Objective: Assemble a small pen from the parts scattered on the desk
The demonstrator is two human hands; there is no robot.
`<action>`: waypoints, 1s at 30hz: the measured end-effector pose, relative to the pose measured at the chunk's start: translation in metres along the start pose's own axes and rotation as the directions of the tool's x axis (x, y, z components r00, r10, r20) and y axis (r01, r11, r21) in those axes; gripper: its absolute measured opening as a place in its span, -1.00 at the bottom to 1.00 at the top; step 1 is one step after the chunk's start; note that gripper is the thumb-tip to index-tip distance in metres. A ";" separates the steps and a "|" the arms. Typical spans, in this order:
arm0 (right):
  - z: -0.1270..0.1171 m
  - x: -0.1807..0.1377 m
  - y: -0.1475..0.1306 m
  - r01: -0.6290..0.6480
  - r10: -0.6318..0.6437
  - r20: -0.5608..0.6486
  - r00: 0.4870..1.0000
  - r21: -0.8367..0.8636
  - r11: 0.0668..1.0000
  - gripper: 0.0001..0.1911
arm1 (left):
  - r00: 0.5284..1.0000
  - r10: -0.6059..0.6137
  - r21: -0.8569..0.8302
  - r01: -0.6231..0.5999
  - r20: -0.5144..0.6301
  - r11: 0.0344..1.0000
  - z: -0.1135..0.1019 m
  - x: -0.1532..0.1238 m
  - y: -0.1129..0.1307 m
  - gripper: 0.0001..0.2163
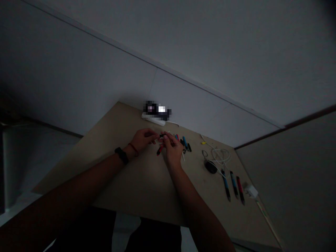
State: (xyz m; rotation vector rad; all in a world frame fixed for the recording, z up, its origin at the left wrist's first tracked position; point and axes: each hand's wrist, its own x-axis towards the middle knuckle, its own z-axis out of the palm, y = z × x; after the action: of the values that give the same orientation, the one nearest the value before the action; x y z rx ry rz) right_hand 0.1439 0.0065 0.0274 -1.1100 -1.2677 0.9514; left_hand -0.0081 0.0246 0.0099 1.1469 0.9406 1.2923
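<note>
**Fingers closed on a small pen part above the table**

Your fingers (155, 138) on both sides are drawn together, tips meeting over the middle of the table (147, 189). The left hand (143, 139) and right hand (172, 147) pinch a small dark pen part (161, 135) between them. The light is too dim to say which fingertips carry the grip.

A red pen piece (159, 151) sits just under your hands. You cannot tell from here whether it hangs from your grip or lies on the wood.

Judging by its size, the pen part will be very light, stiff and smooth, so it can easily slip or roll off. Hold it by its sides, near the middle, with the fingertip pads. A thin refill would bend if squeezed.

Nothing is kept in a box or tray. A heap of loose pen parts (184, 142) lies just beside your right hand. Three whole pens (233, 184) lie side by side well to the right. Between them are a coiled white cable (221, 155) and a dark round thing (210, 167), with a white plug (251, 191) near the pens. A power strip (153, 119) lies by the wall.
</note>
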 end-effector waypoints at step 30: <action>-0.032 0.019 0.012 0.286 -0.047 0.304 0.951 -0.817 0.501 -0.79 | 0.989 0.052 0.122 -0.035 -0.142 0.992 -0.007 0.005 -0.002 -0.79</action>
State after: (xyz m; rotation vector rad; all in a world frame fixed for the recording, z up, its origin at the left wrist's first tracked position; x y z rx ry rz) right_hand 0.1776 0.0248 0.0206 -1.6008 -2.1365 0.2355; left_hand -0.0137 0.0299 0.0070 1.1827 1.1178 1.3842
